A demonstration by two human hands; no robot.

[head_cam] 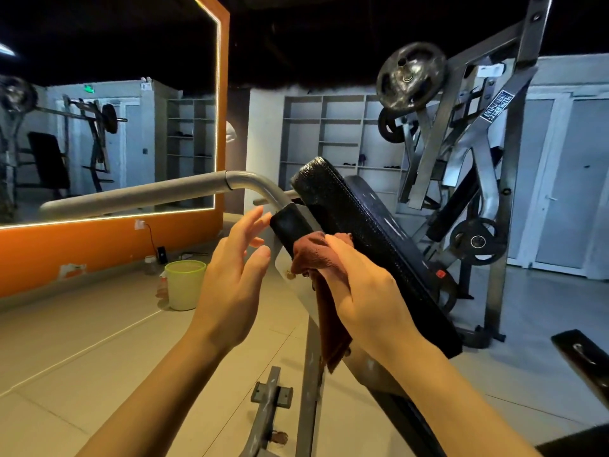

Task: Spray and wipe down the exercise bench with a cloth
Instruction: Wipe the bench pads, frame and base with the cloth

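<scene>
Head view, right hand [359,288] fingers gripping cloth [316,255], left hand [230,278] spread

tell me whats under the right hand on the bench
A reddish-brown cloth is gripped under the right hand, bunched against the black handle grip beside the bench pad; its tail hangs below. The surface beneath the cloth is covered.

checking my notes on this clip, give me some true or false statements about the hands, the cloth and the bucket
1. The right hand grips a brown cloth against the black handle grip. True.
2. The left hand holds a spray bottle. False: it is open and holds nothing.
3. The pale green bucket stands on the floor by the orange wall. True.
4. The black bench pad lies flat. False: it is steeply inclined.
</scene>
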